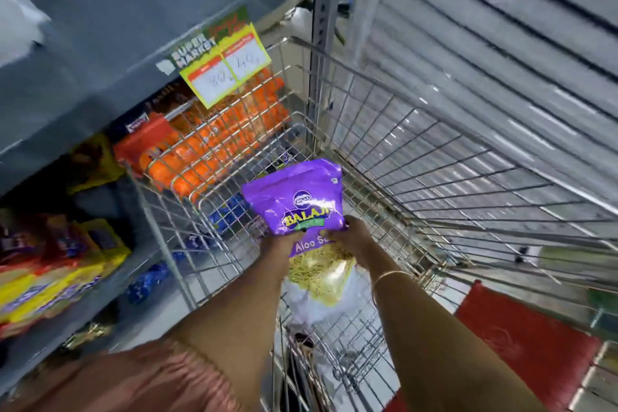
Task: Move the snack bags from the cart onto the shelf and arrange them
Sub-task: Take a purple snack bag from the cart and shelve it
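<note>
A purple snack bag (296, 197) with yellow lettering and a clear window of yellow strands hangs over the wire cart (434, 157). Both hands grip it at its middle: my left hand (279, 244) on its left side, my right hand (351, 234) on its right side, a thin bangle on that wrist. The bag is held above the cart's basket, near its front end. The grey shelf (83, 104) stands to the left of the cart, with orange bags (207, 157) seen through the cart's wire side.
A yellow price tag (224, 67) hangs from the shelf edge. Lower left shelves hold yellow and red packets (50, 281) and blue packets (147, 281). A ribbed metal shutter (501, 43) rises to the right. A red mat (521, 341) lies on the floor.
</note>
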